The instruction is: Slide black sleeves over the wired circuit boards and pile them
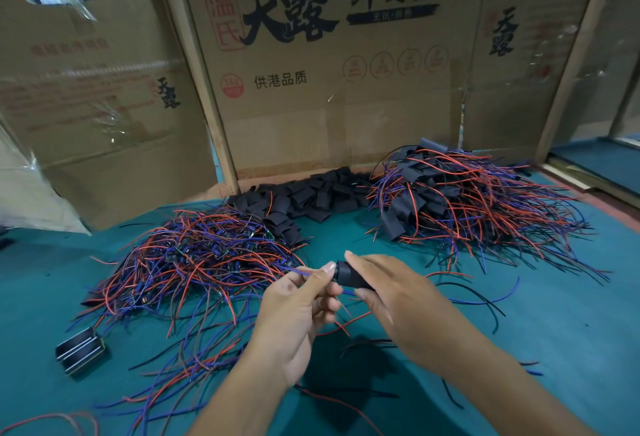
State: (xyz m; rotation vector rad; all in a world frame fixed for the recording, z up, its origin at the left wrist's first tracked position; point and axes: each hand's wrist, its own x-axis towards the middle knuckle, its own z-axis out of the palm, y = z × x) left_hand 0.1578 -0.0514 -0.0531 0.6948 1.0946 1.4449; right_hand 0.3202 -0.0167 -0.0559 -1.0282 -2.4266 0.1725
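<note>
Short black flexible sleeve (349, 274): I hold it in my right hand (384, 288), fingers curled round it, open mouth facing left. My left hand (301, 300) pinches the thin blue and red wires (298, 273) of one board right at that mouth. The board itself is hidden behind my fingers; cannot tell whether it is already inside.

Step in hand, as I judge it: feeding the wired board into the sleeve. Next move calls for keeping the mouth open, the wires bunched straight, and drawing the sleeve along until the board is covered.

Outward from the sleeve:
- Left and beyond: tangled heap of bare green circuit boards with red and blue leads (204, 259), unsleeved stock.
- Straight beyond: loose pile of empty black sleeves (311, 196), against the printed brown cardboard wall (311, 89).
- Right and beyond: pile of sleeved boards with wires splaying out (460, 200); the finished piece goes there.

Containers: no bin or tray in view; everything lies directly on the teal-green table cover (554, 314). The cardboard is only a backdrop.
</note>
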